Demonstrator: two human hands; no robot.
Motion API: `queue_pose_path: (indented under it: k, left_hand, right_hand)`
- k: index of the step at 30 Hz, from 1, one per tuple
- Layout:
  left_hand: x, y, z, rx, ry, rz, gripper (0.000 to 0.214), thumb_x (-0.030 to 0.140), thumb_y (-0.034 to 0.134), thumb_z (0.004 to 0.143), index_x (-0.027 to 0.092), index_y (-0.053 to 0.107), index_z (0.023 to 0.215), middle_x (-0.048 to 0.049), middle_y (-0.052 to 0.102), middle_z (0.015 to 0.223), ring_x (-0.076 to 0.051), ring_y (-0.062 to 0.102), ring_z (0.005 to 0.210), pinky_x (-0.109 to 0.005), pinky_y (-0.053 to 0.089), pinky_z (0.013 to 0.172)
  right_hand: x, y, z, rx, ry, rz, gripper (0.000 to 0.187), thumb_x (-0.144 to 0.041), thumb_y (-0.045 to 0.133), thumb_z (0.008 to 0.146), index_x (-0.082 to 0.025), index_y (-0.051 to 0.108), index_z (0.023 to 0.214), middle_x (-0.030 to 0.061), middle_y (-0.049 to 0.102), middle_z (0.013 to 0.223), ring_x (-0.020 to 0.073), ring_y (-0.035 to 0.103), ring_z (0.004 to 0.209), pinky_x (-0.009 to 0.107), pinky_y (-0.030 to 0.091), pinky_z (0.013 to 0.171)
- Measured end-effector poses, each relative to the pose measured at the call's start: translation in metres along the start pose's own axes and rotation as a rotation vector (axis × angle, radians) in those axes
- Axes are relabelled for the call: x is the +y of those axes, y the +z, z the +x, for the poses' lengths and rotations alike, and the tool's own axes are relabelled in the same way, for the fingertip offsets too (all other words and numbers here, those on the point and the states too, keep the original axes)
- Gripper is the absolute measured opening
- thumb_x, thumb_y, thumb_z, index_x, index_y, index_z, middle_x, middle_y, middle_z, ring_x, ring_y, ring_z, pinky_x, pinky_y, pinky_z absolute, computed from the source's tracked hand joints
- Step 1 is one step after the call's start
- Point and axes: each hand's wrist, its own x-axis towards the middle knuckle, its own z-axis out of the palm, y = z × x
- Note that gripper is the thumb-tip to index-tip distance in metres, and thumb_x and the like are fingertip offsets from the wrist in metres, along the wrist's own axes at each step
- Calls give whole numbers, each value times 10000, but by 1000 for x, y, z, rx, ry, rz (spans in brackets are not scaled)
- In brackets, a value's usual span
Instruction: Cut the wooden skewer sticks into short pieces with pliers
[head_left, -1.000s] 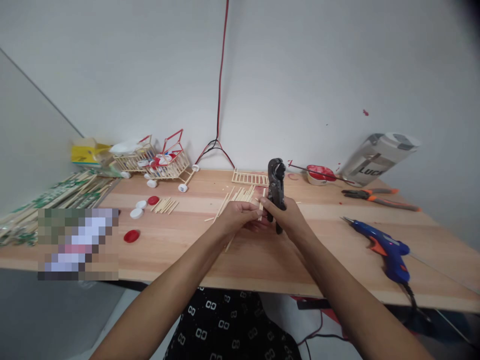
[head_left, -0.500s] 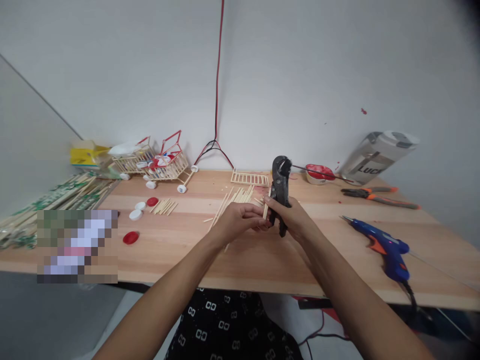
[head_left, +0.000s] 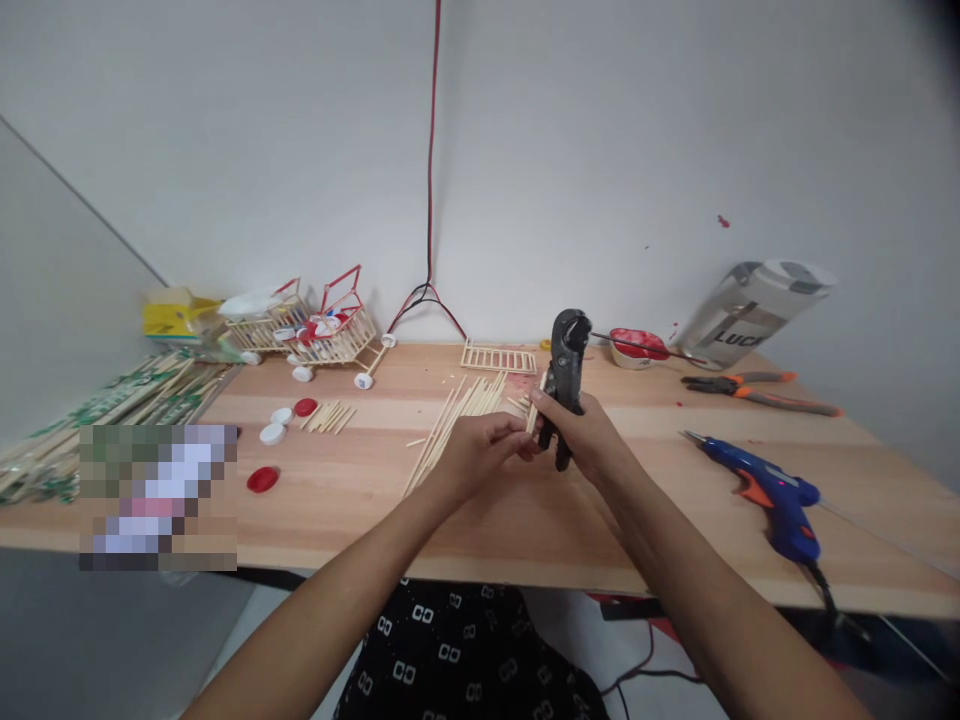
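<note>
My right hand [head_left: 589, 432] is closed around a black hand cutter [head_left: 566, 365], its curved head pointing up and away from me. Between the fingertips of my left hand [head_left: 480, 448] are short wooden sticks [head_left: 533, 412], held upright close against the cutter; the right thumb rests by them too. How many sticks are held is hard to make out. Beneath and behind my left hand, long loose sticks [head_left: 457, 415] lie fanned on the table. A small ladder-like stick frame [head_left: 499, 358] is behind them, near the wall.
Left are two stick-built carts [head_left: 337, 340], bottle caps [head_left: 262, 480], short cut sticks [head_left: 330, 417] and bagged skewers [head_left: 142, 405]. Right are a blue glue gun [head_left: 757, 490], orange-handled pliers [head_left: 761, 390], a red-stained cup [head_left: 639, 347] with a brush, and a tilted clear container [head_left: 757, 310].
The cutter has shifted slightly right and its head looks a little turned. My left hand has moved slightly, still holding the sticks. The whole view has shifted a little.
</note>
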Motion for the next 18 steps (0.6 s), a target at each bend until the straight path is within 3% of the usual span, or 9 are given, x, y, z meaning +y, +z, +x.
queue_pose_path:
  k: [6, 12, 18]
  left_hand:
    - [-5, -4, 4, -116, -190, -334, 393, 477, 569, 819, 101, 670, 877, -150, 717, 900, -172, 678, 763, -282, 507, 688]
    - [-7, -2, 3, -72, -300, -531, 455, 509, 646, 749, 111, 672, 966, -144, 717, 925, -186, 682, 797, -270, 492, 685]
    - [-8, 3, 5, 44, -332, -521, 356, 435, 736, 672, 106, 676, 795, -75, 703, 739, -111, 627, 628, -235, 479, 643]
  right_hand:
    - [-4, -1, -1, 7, -60, -107, 406, -543, 630, 731, -161, 538, 628, 6, 554, 546, 115, 508, 477, 227, 413, 440]
    - [-1, 1, 0, 14, -112, -234, 382, -533, 585, 763, -174, 522, 649, 11, 562, 573, 134, 515, 512, 245, 412, 472]
    - [-1, 4, 0, 49, -244, -482, 339, -481, 536, 798, -192, 499, 625, 1, 554, 582, 151, 516, 569, 266, 389, 546]
